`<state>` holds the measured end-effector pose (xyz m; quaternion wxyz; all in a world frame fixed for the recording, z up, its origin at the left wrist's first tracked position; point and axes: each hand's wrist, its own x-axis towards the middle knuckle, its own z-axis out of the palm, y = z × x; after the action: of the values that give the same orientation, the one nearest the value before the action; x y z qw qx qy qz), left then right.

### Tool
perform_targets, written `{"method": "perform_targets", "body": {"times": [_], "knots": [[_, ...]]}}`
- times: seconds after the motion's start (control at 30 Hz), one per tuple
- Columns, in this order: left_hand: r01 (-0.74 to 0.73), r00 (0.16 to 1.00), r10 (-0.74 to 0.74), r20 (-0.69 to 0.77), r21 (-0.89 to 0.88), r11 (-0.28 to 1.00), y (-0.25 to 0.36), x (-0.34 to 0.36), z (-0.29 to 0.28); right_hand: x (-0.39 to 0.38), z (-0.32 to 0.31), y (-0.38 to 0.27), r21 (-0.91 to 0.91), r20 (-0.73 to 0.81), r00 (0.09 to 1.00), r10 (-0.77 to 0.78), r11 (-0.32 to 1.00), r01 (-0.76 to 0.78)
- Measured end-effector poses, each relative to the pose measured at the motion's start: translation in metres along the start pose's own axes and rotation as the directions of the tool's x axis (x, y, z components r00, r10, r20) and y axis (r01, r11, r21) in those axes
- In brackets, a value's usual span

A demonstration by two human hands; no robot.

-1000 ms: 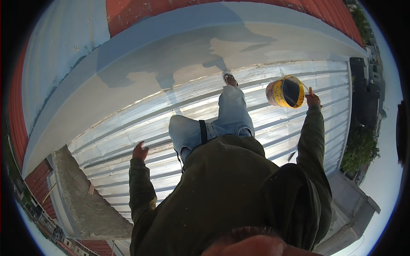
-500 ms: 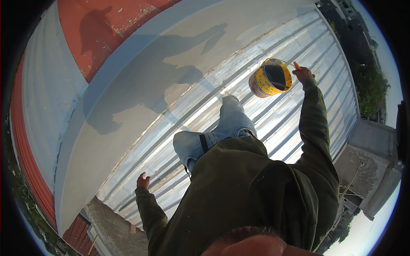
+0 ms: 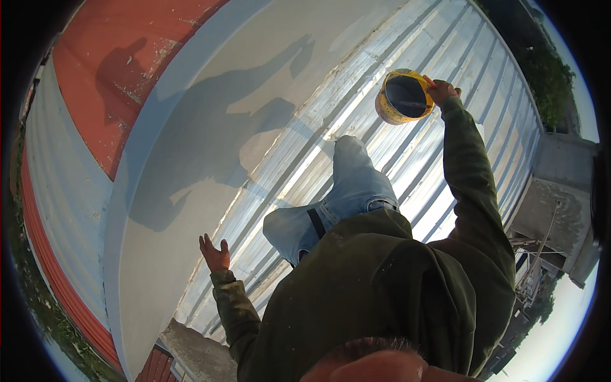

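Note:
My right hand [image 3: 443, 92] is closed at the edge of a yellow bucket [image 3: 389, 109], stretched out ahead on the right. The bucket hangs above the metal roof, tipped so that its dark inside shows. What my fingers grip exactly, rim or handle, I cannot make out. At the lower left, my left hand [image 3: 215, 253] is held out with its fingers spread and nothing in it. It is near the smooth grey wall [image 3: 153, 267].
Ribbed silvery roof sheets [image 3: 445, 44] lie under my bent legs [image 3: 356, 178]. Beyond the wall's curved grey face come a red painted surface [image 3: 89, 76] and a pale corrugated roof [image 3: 63, 184]. A concrete block structure [image 3: 554, 210] stands at the right. My shadow falls on the wall.
My right hand has brought the bucket higher and closer to itself, its opening now turned more toward me. My left hand has risen and spread its fingers.

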<state>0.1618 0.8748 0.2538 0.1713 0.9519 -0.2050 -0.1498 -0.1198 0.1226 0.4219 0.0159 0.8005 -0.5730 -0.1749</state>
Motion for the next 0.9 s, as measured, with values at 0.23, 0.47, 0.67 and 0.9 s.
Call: {"method": "perform_targets", "body": {"times": [0.23,0.47,0.67,0.9], "knots": [[-0.152,0.946,0.214,-0.246,0.248,0.957,0.117,0.100,0.011,0.056,0.084,-0.002,0.071,0.076,0.997,0.012,0.997,-0.018],[-0.053,0.819,0.324,-0.473,0.500,0.864,0.158,0.204,0.072,0.119,0.184,-0.018,0.172,0.109,0.994,0.020,0.984,-0.039],[0.175,0.671,0.374,-0.641,0.626,0.760,0.151,0.252,0.119,0.177,0.267,-0.010,0.177,0.090,0.990,0.112,0.976,-0.127],[0.322,0.523,0.425,-0.739,0.633,0.704,0.132,0.277,0.128,0.245,0.310,-0.017,0.241,0.021,0.992,0.122,0.963,-0.123]]}}
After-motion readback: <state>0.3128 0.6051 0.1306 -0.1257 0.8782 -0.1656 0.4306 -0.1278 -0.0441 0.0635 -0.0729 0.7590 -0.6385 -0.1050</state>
